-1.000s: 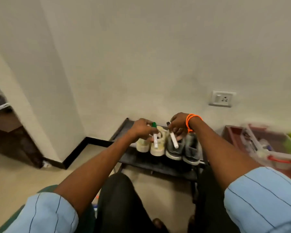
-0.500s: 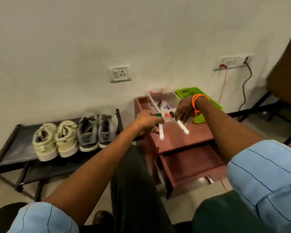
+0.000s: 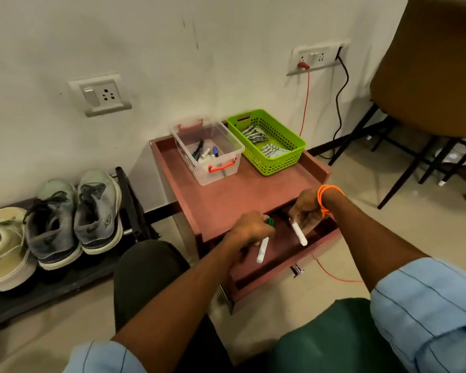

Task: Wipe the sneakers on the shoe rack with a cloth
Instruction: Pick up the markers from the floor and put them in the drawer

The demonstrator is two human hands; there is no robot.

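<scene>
Holding markers, one per hand, low centre of frame above an open drawer (image 3: 285, 254) of the red worktop (image 3: 226, 195). Left hand (image 3: 249, 230): curled round green-capped marker (image 3: 264, 244). Right hand (image 3: 306, 211): pinching white marker (image 3: 299, 234). Sneakers: grey pair (image 3: 73, 214) and cream pair (image 3: 3, 246), lower left of frame, on black shoe rack (image 3: 51, 289), untouched. Cloth: none plainly visible; folded items in green basket (image 3: 283, 160), upper centre, possibly cloths, cannot tell. Clear box (image 3: 221, 168) beside basket, holding pens. Step judged: preparatory, wiping not begun. Next move likely calls for freeing both hands of markers, locating a cloth, then turning to the rack.
</scene>
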